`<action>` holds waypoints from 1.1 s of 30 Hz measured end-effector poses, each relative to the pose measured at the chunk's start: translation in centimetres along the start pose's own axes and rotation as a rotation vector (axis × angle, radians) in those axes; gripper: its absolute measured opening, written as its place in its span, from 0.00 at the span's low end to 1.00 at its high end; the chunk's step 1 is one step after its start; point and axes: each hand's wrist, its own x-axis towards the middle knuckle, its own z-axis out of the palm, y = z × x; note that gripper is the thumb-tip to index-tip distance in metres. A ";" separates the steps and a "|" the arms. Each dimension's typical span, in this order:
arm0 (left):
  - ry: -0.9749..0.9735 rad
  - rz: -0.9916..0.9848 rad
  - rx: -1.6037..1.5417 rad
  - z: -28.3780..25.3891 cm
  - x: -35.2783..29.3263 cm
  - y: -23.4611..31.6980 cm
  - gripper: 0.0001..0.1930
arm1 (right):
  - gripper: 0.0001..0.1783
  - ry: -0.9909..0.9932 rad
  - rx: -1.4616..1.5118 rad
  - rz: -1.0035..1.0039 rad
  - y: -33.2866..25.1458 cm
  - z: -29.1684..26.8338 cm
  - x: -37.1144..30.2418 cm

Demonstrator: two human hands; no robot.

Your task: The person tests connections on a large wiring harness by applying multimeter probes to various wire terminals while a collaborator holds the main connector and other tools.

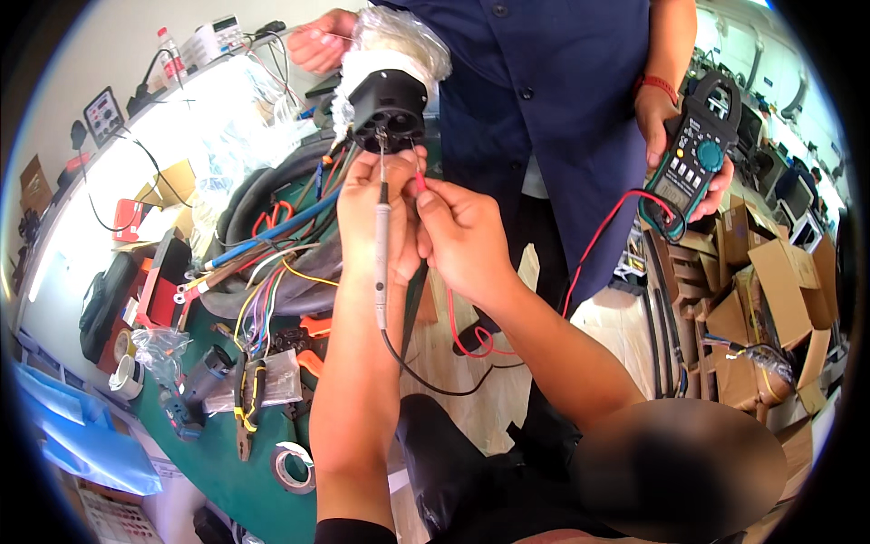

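Note:
A black round multi-pin connector (388,104) faces me at the top centre, its back wrapped in white material and clear plastic film (399,41). A grey-and-black test probe (382,254) stands with its tip at one of the connector's openings. Its body lies across my left hand (361,204), whose fingers curl close under the connector; what they grip is partly hidden. My right hand (464,234) pinches a red test probe (420,182) between thumb and fingers, its thin tip pointing up to the connector's right edge.
Opposite me a person in a navy coat (535,91) holds a clamp meter (691,159) wired to the red lead. Thick cables (272,195), pliers (249,403), a cordless tool (195,390) and a tape roll (294,467) lie on the green-topped table (217,490). Cardboard boxes (770,308) are at right.

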 end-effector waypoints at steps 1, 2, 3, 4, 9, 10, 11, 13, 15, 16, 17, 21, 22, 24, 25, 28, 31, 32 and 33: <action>-0.010 -0.011 0.002 0.0 0.0 0.2 0.08 | 0.15 -0.004 0.002 -0.001 -0.1 0.1 0.1; -0.004 -0.015 -0.008 0.1 -0.1 0.2 0.08 | 0.15 -0.003 0.002 0.005 -0.1 0.0 0.0; 0.005 -0.008 -0.009 0.2 -0.1 0.1 0.09 | 0.15 -0.001 0.001 0.011 -0.1 0.0 0.1; -0.005 0.001 0.004 0.1 0.1 0.0 0.07 | 0.16 -0.009 -0.005 0.001 -0.1 -0.1 0.2; -0.025 -0.001 0.040 -0.2 0.1 0.0 0.07 | 0.16 -0.012 -0.005 0.014 -0.2 -0.1 0.0; -0.031 0.006 0.040 -0.2 0.2 0.0 0.07 | 0.16 -0.016 -0.001 0.020 -0.2 -0.1 0.1; -0.035 0.011 0.041 -0.2 0.1 -0.1 0.07 | 0.16 -0.014 0.008 0.017 -0.2 -0.1 0.0; -0.029 0.018 0.036 -0.3 0.2 -0.2 0.07 | 0.16 -0.010 0.025 0.011 0.0 -0.1 0.1; -0.023 0.017 0.033 -0.2 0.2 -0.2 0.07 | 0.16 -0.008 0.010 0.011 -0.1 -0.1 0.0; -0.020 0.014 0.031 -0.2 0.1 -0.2 0.07 | 0.16 -0.007 0.003 0.011 -0.1 -0.2 0.0; -0.017 0.010 0.029 -0.2 0.1 -0.2 0.07 | 0.16 -0.006 0.009 0.016 -0.2 -0.1 0.0; -0.011 0.019 0.027 -0.1 0.0 -0.1 0.07 | 0.16 -0.011 0.005 0.009 -0.2 -0.1 -0.1; -0.007 0.021 0.022 -0.2 0.0 -0.1 0.07 | 0.16 -0.015 -0.004 0.000 -0.1 -0.1 -0.1; -0.002 0.021 0.021 -0.2 0.0 -0.2 0.07 | 0.16 -0.015 0.010 0.000 -0.1 -0.1 -0.1; -0.002 0.019 0.025 -0.2 -0.1 -0.1 0.06 | 0.16 -0.014 0.017 -0.001 0.0 0.0 -0.1; -0.010 0.022 0.034 0.0 -0.2 -0.2 0.06 | 0.16 -0.005 0.021 0.006 -0.1 -0.3 -0.1; -0.001 0.035 0.096 0.2 -0.2 -0.6 0.04 | 0.14 0.046 0.066 0.002 -0.3 -0.3 -0.2; -0.004 0.045 0.155 0.1 0.0 -0.6 0.03 | 0.13 0.052 0.022 -0.032 0.2 -0.5 -0.1; -0.007 0.064 0.239 -0.1 0.2 -0.9 0.03 | 0.13 0.045 0.027 -0.117 1.2 -0.7 0.2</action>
